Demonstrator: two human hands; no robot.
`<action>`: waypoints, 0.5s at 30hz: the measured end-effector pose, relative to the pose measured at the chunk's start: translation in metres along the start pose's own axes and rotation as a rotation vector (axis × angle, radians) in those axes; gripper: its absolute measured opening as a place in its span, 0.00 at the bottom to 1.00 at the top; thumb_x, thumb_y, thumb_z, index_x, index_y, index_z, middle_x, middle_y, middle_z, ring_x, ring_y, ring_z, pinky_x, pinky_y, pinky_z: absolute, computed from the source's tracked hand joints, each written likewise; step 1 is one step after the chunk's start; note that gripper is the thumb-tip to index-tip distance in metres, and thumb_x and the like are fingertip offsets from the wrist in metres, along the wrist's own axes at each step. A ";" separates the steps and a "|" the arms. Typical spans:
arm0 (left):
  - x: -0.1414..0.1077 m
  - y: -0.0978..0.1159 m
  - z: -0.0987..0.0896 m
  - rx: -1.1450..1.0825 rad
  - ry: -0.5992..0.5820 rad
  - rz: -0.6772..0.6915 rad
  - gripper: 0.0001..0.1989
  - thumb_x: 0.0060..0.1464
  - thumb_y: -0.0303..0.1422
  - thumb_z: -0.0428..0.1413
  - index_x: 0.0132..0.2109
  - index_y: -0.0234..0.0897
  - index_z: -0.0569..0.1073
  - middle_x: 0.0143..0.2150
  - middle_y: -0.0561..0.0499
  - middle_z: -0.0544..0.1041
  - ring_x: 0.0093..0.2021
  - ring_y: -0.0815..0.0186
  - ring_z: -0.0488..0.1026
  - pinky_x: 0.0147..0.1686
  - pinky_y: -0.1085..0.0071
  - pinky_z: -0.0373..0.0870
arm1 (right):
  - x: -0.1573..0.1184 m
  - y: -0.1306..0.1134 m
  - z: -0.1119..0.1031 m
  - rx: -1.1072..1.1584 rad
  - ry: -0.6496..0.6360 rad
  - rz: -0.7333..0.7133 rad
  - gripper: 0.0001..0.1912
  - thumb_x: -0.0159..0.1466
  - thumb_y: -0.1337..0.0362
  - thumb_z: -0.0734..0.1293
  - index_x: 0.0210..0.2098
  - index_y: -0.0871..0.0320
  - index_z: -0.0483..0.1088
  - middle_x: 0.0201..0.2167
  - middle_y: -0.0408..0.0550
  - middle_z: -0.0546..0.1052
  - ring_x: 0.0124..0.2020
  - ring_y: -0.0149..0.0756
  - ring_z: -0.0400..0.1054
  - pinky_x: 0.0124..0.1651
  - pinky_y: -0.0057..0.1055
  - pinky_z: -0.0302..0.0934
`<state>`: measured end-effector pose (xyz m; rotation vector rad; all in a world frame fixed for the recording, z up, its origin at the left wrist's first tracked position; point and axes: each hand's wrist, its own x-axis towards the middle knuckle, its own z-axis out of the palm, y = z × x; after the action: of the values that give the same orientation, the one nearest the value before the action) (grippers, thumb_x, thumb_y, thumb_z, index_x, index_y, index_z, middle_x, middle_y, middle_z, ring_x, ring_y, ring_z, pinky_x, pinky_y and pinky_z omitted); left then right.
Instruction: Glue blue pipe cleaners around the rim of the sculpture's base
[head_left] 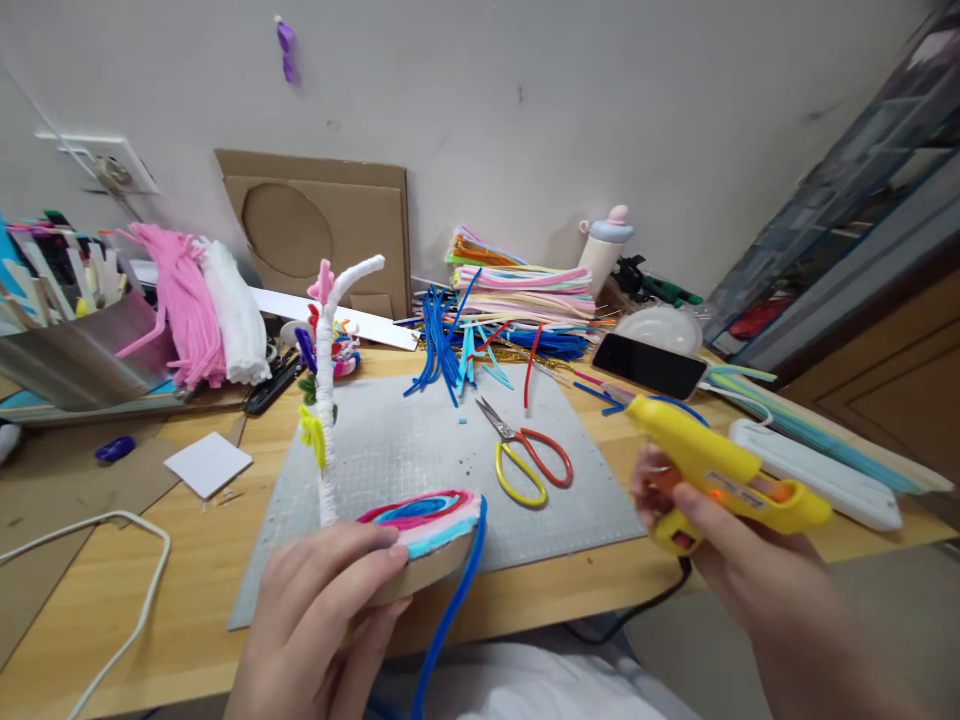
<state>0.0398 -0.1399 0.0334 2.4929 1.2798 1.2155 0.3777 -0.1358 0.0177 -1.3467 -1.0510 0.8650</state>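
Observation:
My left hand point(322, 610) grips a round cardboard base point(431, 572) near the front edge of the mat. Pink, red, light blue and blue pipe cleaner coils point(427, 512) cover its top. A blue pipe cleaner point(454, 610) hangs from its right side. From the base's far left rises a white wrapped stem point(325, 400), curved at its tip, with small colored pieces along it. On the right, my right hand point(720, 540) is closed round a yellow glue gun point(697, 445), its nozzle pointing up and left, away from the base.
Red-and-yellow-handled scissors point(525, 460) lie on the grey cutting mat point(420, 430). Behind are pipe cleaner bundles point(525, 290), a phone point(649, 366), a bottle point(606, 245) and cardboard sheets point(375, 230). A power strip point(817, 475) lies right; a metal holder point(82, 350) and white cable point(161, 570) are left.

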 end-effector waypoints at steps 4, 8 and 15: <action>-0.003 0.002 0.001 0.000 0.004 0.015 0.20 0.56 0.20 0.53 0.53 0.44 0.69 0.50 0.48 0.73 0.52 0.60 0.69 0.51 0.60 0.64 | -0.028 -0.016 0.014 0.089 -0.372 0.171 0.16 0.59 0.48 0.70 0.39 0.52 0.76 0.35 0.51 0.78 0.31 0.39 0.71 0.31 0.33 0.67; -0.007 0.003 0.002 -0.007 -0.008 0.026 0.21 0.55 0.19 0.53 0.53 0.45 0.70 0.50 0.49 0.74 0.52 0.59 0.69 0.51 0.60 0.65 | -0.037 -0.030 0.029 -0.027 -0.574 0.149 0.21 0.60 0.42 0.66 0.38 0.53 0.75 0.30 0.48 0.75 0.29 0.37 0.69 0.32 0.32 0.66; -0.008 0.003 0.000 0.047 -0.030 0.074 0.18 0.54 0.22 0.55 0.50 0.44 0.73 0.47 0.48 0.76 0.50 0.60 0.71 0.48 0.64 0.70 | -0.032 -0.036 0.038 -0.125 -0.688 0.044 0.25 0.62 0.39 0.61 0.35 0.54 0.72 0.32 0.49 0.71 0.33 0.40 0.66 0.36 0.33 0.64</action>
<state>0.0390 -0.1476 0.0299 2.6035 1.2337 1.1711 0.3280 -0.1560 0.0485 -1.1950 -1.6236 1.3644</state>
